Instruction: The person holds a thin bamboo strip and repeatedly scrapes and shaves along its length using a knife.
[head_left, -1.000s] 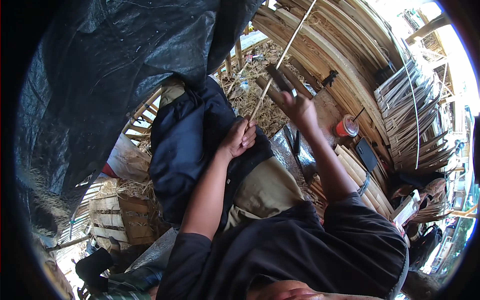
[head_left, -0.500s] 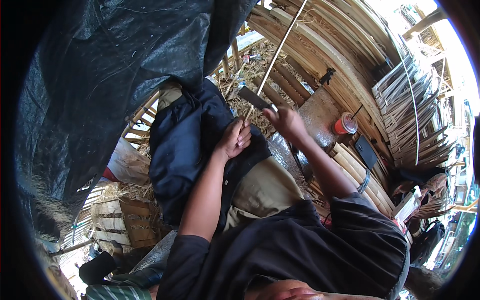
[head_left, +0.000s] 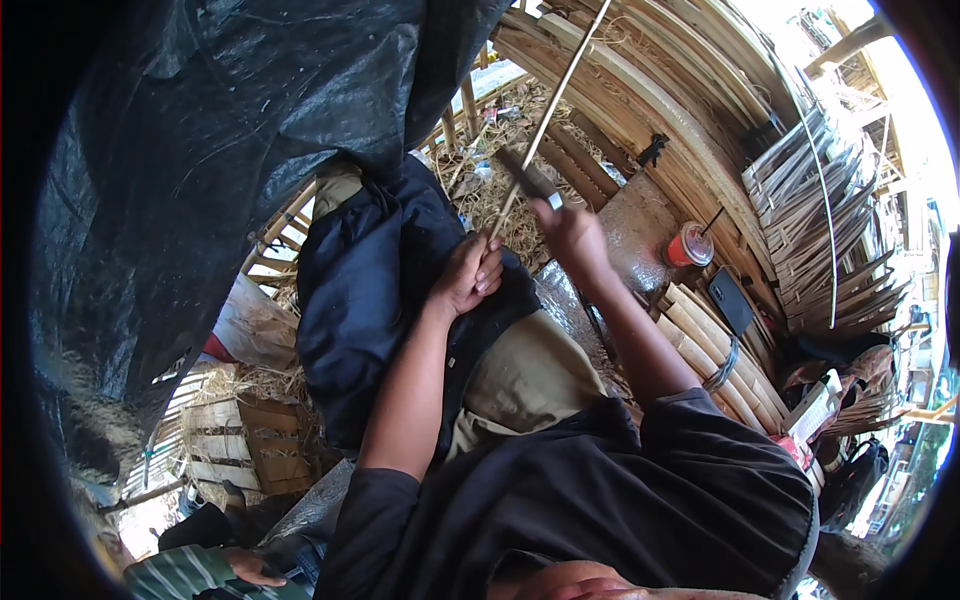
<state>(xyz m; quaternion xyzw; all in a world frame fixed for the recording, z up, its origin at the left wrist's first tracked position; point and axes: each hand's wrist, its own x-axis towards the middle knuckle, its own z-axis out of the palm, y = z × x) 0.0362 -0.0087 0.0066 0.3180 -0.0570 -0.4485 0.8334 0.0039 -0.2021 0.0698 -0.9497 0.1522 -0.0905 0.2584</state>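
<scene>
My left hand [head_left: 470, 276] is closed around the lower end of a long, thin pale stick [head_left: 556, 97], which slants up and away to the right. My right hand [head_left: 577, 238] grips a knife [head_left: 528, 176] by its handle; its broad, dark blade lies across the stick a little beyond my left hand. Motion blurs the blade slightly, and its handle is mostly hidden in my fist. Under both hands, dark cloth [head_left: 365, 290] covers my lap and legs.
Stacked wood strips [head_left: 650, 85] line the far right. Near my right arm are a red-filled cup [head_left: 688, 246] with a straw, a phone [head_left: 730, 300] and tied bamboo pieces [head_left: 712, 350]. Black sheeting [head_left: 230, 130] hangs left. Another person's hand [head_left: 255, 567] shows lower left.
The knife and my right hand have moved a little up along the stick, away from my left hand, and the blade has tilted. Another person's hand has come into view lower left.
</scene>
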